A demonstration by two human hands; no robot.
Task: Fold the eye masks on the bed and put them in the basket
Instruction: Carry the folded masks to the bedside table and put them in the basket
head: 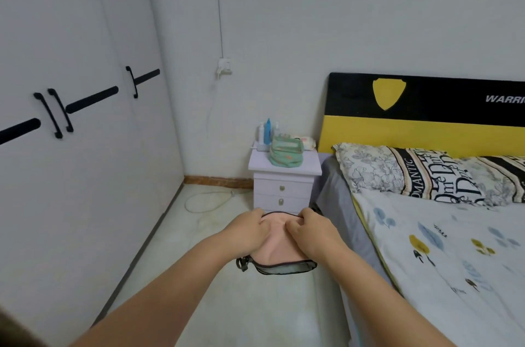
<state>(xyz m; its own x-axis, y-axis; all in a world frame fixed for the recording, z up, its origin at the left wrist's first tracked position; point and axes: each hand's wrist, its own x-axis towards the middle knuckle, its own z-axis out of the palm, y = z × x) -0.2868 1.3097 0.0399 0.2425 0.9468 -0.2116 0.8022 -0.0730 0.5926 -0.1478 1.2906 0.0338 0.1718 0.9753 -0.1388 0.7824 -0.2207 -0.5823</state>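
A pink eye mask [279,247] with dark trim and a dark strap is held in the air over the floor, to the left of the bed [454,247]. My left hand [247,233] grips its left side and my right hand [309,233] grips its right side, thumbs pinching near the top middle. A grey underside shows along the mask's lower edge. A green fabric basket [285,152] stands on the white nightstand [284,185] beyond my hands. No other eye masks show on the visible part of the bed.
White wardrobe doors [71,133] with black handles run along the left. Bottles [267,131] and a small packet stand behind the basket. Patterned pillows [426,170] lie against the black and yellow headboard [426,108]. A white cord lies on the floor [204,199].
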